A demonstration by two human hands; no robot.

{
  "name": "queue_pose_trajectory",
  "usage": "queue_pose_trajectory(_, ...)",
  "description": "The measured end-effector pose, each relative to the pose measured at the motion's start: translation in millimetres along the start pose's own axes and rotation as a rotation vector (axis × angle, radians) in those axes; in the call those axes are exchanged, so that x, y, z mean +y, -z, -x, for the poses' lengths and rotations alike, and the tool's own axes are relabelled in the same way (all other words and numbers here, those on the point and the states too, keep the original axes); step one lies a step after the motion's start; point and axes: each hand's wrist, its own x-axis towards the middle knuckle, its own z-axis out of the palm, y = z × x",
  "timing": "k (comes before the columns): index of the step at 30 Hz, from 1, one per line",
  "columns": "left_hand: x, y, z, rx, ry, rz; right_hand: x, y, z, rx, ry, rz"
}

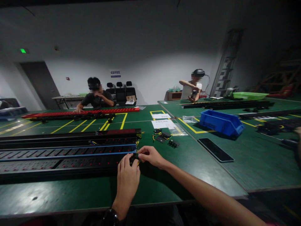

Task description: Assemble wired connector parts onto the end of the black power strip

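Observation:
Long black rails with red dots and blue edge strips lie side by side on the green table, their ends near the centre. At the end of the front rails, my left hand has its fingers closed round a small black part. My right hand pinches at the same part from the right, with a bit of yellow showing beside the fingertips. The fingers hide most of the part. Beyond my hands lie small black pieces with yellow wires and a black bracket.
To the right are a black phone and a blue bin. Paper sheets and a clear bag lie ahead. A red rail spans the far left. Two people sit across; another person's hand shows at the right edge.

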Motion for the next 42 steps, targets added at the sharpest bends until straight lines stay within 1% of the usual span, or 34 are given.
queue_pose_trajectory(4, 0.0, 1.1, -0.1, 0.002, -0.004, 0.009, 0.2, -0.6, -0.4, -0.009, 0.012, 0.030)
queue_pose_trajectory(11, 0.8, 3.2, -1.3, -0.005, 0.002, 0.020, -6.3, -1.0, 2.4, -0.019, 0.144, 0.232)
queue_pose_trajectory(17, 0.6, 3.2, -0.6, -0.002, -0.001, 0.022, -2.9, 0.4, 0.9, 0.005, 0.212, 0.289)
queue_pose_trajectory(23, 0.7, 1.5, -0.4, 0.015, -0.007, 0.018, -4.4, 4.1, -0.6, -0.021, 0.164, 0.298)
queue_pose_trajectory(28, 1.3, 1.6, -0.8, -0.002, 0.006, 0.007, -3.3, 3.8, -0.6, -0.032, 0.134, 0.234)
queue_pose_trajectory(33, 0.8, 2.0, -1.5, 0.006, 0.001, 0.007, -1.7, 2.8, -1.4, -0.077, 0.159, 0.209)
queue_pose_trajectory(37, 2.2, 3.0, -3.0, 0.008, 0.011, 0.003, -2.3, 5.0, -3.3, -0.095, 0.139, 0.202)
queue_pose_trajectory(39, 3.5, 3.6, -3.6, 0.015, 0.022, -0.003, -4.2, 8.1, -3.9, -0.125, 0.113, 0.187)
queue_pose_trajectory(42, 4.6, 3.8, -3.7, 0.017, 0.023, -0.002, -8.3, 14.8, -3.9, -0.237, 0.066, 0.108)
